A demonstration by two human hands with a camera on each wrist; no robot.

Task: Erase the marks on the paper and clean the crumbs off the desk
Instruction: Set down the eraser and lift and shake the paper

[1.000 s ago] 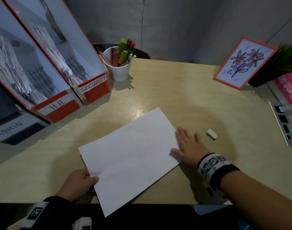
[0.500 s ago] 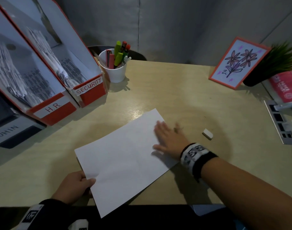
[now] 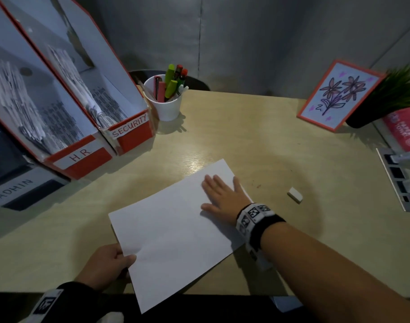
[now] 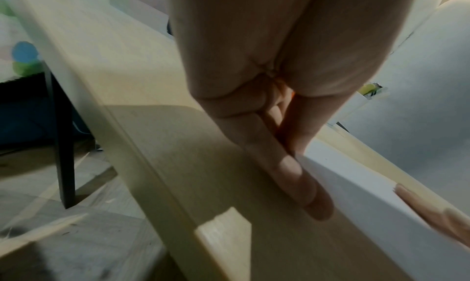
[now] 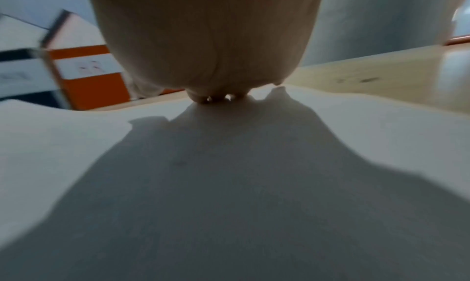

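- The paper is lying flat on the bench, near the front edge, with one corner sticking out past it.
- The paper is being pressed down by the right hand, which is being kept flat with straight fingers on the far right part of the sheet.
- The near left corner of the paper is being pinched by the left hand, thumb on top and fingers underneath.
- A small white eraser is lying on the bench, near the right hand but apart from it.
- Pens and markers in green, pink and red are being held upright in a white cup at the back of the bench.
- Printed sheets are being kept in two red and white file boxes on the left. One is being marked "H.R." and the other "SECURITY".
- A grey box beside them is being marked "ADMIN".
- A flower drawing in a red frame is leaning against a dark plant pot at the back right.
- The writing on a pink pack next to the pot is too blurred to be read.
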